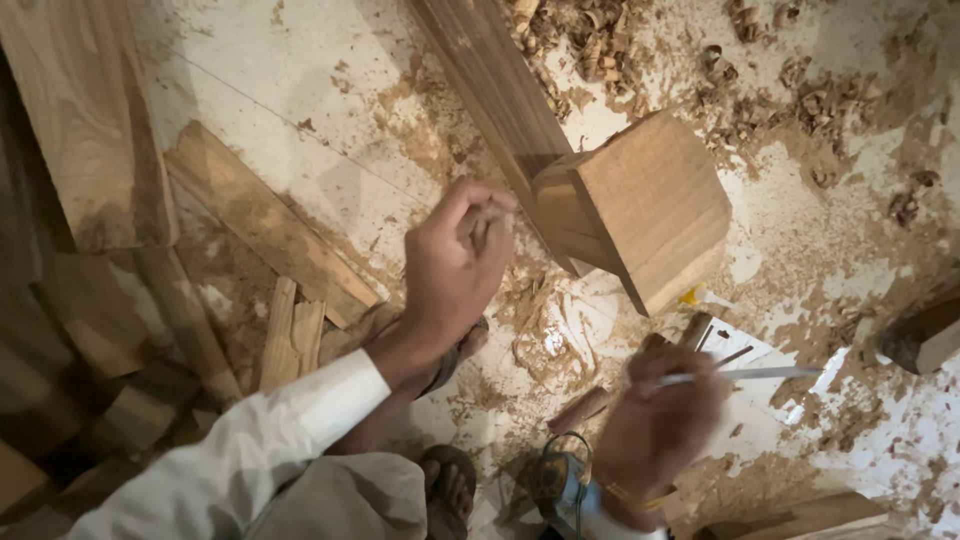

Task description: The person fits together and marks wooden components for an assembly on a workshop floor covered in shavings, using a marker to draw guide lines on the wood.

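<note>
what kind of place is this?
Probably a carpentry workshop, working on the floor: wood shavings and sawdust all over, planks lying about, a cut wood block by the left hand; the right hand holds a pencil.

One camera sits on the person's head, looking steeply down from close above both hands onto the shaving-strewn floor point(300, 120); no second view exists.

Chunky wooden block point(645, 205), light brown with smooth sawn faces, fixed on the end of a long dark plank point(495, 95), tilted above the shavings. Thin white pencil point(745, 375), lying nearly level just below the block, pinched at its left end, tip pointing right.
</note>
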